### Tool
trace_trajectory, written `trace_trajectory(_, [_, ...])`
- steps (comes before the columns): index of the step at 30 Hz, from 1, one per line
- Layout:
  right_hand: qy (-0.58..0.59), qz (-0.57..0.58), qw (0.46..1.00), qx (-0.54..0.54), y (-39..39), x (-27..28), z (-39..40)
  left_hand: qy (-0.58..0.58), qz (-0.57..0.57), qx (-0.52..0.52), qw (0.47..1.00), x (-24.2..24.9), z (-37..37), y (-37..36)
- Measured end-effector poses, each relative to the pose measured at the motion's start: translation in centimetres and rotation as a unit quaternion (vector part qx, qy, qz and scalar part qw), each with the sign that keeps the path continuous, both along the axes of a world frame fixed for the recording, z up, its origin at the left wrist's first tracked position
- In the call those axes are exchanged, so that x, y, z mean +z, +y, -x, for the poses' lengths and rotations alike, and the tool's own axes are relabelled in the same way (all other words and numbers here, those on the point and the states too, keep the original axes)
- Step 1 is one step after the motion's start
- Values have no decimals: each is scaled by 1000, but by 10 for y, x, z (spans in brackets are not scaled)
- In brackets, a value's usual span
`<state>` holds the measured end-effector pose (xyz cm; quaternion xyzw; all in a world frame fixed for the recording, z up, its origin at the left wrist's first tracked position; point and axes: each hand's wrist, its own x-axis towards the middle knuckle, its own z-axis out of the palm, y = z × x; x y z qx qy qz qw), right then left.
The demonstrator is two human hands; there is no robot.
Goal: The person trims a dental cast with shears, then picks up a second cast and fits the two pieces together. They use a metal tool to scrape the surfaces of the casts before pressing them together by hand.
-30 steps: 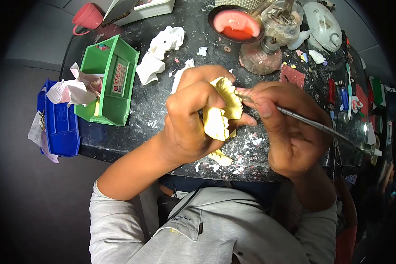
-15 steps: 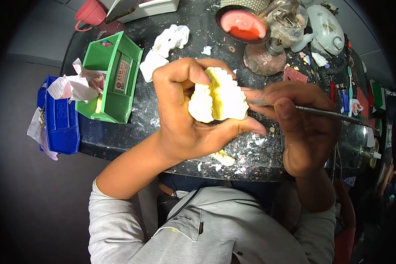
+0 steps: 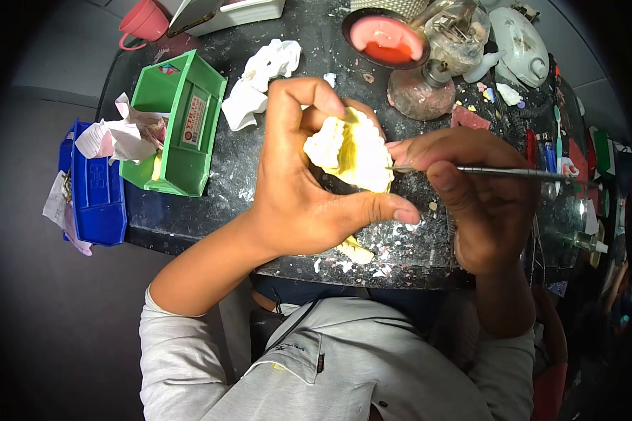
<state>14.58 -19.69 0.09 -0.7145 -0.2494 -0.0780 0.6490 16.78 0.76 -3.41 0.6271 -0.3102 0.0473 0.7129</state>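
Note:
A pale yellow dental cast [image 3: 364,158] is held up over the dark worktop, brightly lit. My left hand [image 3: 302,175] grips it from the left, fingers curled over its top and thumb stretched out below it. From the right, my right hand [image 3: 481,189] pinches a thin metal tool [image 3: 495,170] like a pen. The tip of the tool meets the right edge of the cast, and its far end points right. Part of the cast is hidden behind the left fingers.
On the worktop [image 3: 168,224] are a green bin [image 3: 203,158], a blue bin [image 3: 100,186] beyond the left edge, crumpled tissue [image 3: 263,74], a dish of red wax [image 3: 386,38], a glass burner [image 3: 421,95], a yellow piece [image 3: 357,251] and scattered scraps.
The cast has turned and tilted in my left hand, whose wrist has rotated a little. The tool now lies more level, its tip slightly lower on the cast's right edge.

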Motion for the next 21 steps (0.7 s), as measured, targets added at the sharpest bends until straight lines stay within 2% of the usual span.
trace_trajectory(1, [31, -18, 999, 11, 0, 1, -1, 28, 12, -31, 999, 1, 0, 1])
trace_trajectory(5, [18, 13, 999, 49, -10, 1, -6, 61, 4, -64, 996, 3, 0, 3])
trace_trajectory(7, [54, 5, 996, 67, -13, 3, -6, 62, -2, -72, 996, 6, 0, 3])
trace_trajectory(10, [122, -23, 990, 63, -14, 5, -7, 47, 3, -73, 996, 5, 0, 0])
trace_trajectory(13, [130, -9, 991, 20, -8, 11, -1, 31, 9, -59, 998, 1, -2, 1])
trace_trajectory(16, [66, 20, 998, 2, -5, 9, 1, 7, 0, -39, 999, 0, -3, 1])
trace_trajectory(20, [55, 11, 998, -2, -4, 7, 1, 1, -19, -33, 999, 0, -3, 1])
trace_trajectory(21, [30, 65, 997, -3, -7, 10, 0, -5, -29, -26, 999, 0, -3, 1])
